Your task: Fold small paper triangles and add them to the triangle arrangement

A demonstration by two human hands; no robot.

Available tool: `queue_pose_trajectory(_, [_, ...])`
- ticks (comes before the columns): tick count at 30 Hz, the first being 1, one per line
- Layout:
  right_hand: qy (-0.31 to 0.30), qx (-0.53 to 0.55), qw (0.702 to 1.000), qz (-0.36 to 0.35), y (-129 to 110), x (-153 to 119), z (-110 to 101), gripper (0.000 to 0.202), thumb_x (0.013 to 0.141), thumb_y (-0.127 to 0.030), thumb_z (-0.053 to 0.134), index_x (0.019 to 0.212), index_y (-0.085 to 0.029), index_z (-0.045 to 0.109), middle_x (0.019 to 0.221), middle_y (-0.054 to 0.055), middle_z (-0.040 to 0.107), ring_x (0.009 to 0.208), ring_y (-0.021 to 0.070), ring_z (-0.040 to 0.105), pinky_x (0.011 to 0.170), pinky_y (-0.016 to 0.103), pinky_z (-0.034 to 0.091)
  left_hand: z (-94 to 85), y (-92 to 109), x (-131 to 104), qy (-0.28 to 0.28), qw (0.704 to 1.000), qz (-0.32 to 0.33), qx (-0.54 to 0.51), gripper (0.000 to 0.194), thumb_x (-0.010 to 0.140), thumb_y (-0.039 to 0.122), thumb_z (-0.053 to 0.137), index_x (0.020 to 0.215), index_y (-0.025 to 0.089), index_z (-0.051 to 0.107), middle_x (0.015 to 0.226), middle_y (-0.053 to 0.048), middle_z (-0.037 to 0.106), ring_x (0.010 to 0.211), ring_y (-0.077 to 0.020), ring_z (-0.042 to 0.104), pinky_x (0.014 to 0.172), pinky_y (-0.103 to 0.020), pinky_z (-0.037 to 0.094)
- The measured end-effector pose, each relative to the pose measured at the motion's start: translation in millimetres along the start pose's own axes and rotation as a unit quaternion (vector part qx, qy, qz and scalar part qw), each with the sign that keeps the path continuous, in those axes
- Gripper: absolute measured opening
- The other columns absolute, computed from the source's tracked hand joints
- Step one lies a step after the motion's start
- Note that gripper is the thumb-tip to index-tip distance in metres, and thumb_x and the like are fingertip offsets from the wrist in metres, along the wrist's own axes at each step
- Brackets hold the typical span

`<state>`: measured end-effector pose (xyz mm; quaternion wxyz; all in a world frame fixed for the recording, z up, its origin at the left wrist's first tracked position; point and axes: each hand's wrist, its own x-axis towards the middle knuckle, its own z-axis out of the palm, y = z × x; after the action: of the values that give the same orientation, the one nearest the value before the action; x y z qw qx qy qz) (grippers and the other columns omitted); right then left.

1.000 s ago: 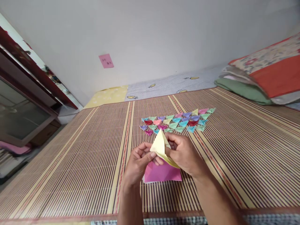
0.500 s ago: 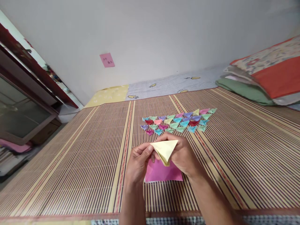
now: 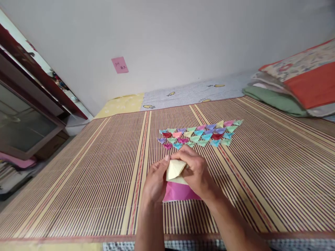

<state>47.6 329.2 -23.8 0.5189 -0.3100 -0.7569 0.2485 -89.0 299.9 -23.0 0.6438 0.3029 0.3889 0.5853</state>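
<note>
A pale yellow folded paper (image 3: 175, 169) is held between both hands over the mat. My left hand (image 3: 156, 177) pinches its left edge, thumb on top. My right hand (image 3: 197, 169) grips its right side, with the fingers bent over the upper edge; part of the paper is hidden behind them. Directly below lies a pink sheet of paper (image 3: 180, 192), partly covered by the hands and the yellow paper. Just beyond the hands, several small folded paper pieces (image 3: 202, 143) in many colours lie in rows.
A striped bamboo mat (image 3: 91, 181) covers the bed. Folded bedding (image 3: 309, 83) is stacked at the right. A pink note (image 3: 120, 65) is on the wall behind. At the left stands a cabinet with a glass panel (image 3: 21, 122).
The yellow paper has turned from a downward-pointing triangle to a more folded-over shape with a flap standing out. My right hand has moved left and its fingers curl over the paper.
</note>
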Motion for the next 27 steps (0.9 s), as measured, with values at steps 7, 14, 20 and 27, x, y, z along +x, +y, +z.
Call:
queue_pose_trajectory(7, [-0.056, -0.053, 0.997, -0.021, 4, 1, -6, 0.015, 0.091, -0.017, 0.066, 0.102, -0.020, 0.076, 0.092, 0.005, 0.058, 0.087, 0.0224, 0.061, 0.070, 0.032, 0.048, -3.7, 2, 2, 0.020, 0.998, -0.024, -0.052, 0.032, 0.065, 0.036, 0.095, 0.076, 0.011, 0.077, 0.065, -0.007, 0.074, 0.066, -0.0204, 0.071, 0.063, -0.027, 0.053])
queue_pose_trajectory(14, [-0.043, -0.019, 0.999, -0.010, 9, 3, -6, 0.031, 0.092, -0.007, 0.062, 0.113, -0.026, 0.074, 0.108, 0.007, 0.065, 0.103, 0.0247, 0.064, 0.088, 0.040, 0.053, -5.8, 2, 5, 0.037, 0.999, -0.005, -0.019, 0.036, 0.061, 0.035, 0.096, 0.081, 0.011, 0.078, 0.069, -0.009, 0.077, 0.075, -0.0268, 0.076, 0.068, -0.033, 0.059])
queue_pose_trajectory(20, [-0.025, 0.090, 0.987, 0.131, 13, 6, -17, 0.023, 0.100, -0.023, 0.060, 0.120, -0.023, 0.069, 0.107, 0.006, 0.074, 0.096, 0.0213, 0.070, 0.084, 0.037, 0.056, -11.4, 2, 8, 0.138, 0.986, 0.092, -0.009, 0.036, 0.061, 0.037, 0.094, 0.083, 0.014, 0.079, 0.070, -0.006, 0.077, 0.071, -0.0233, 0.075, 0.064, -0.030, 0.058])
queue_pose_trajectory(27, [-0.077, 0.123, 0.971, 0.188, 5, 4, -3, 0.016, 0.090, -0.031, 0.073, 0.082, -0.019, 0.066, 0.071, -0.001, 0.065, 0.065, 0.0146, 0.060, 0.059, 0.025, 0.047, -10.4, -6, 8, 0.162, 0.977, 0.138, 0.015, 0.028, 0.071, 0.038, 0.089, 0.082, 0.015, 0.076, 0.068, -0.003, 0.075, 0.069, -0.0191, 0.074, 0.062, -0.025, 0.056])
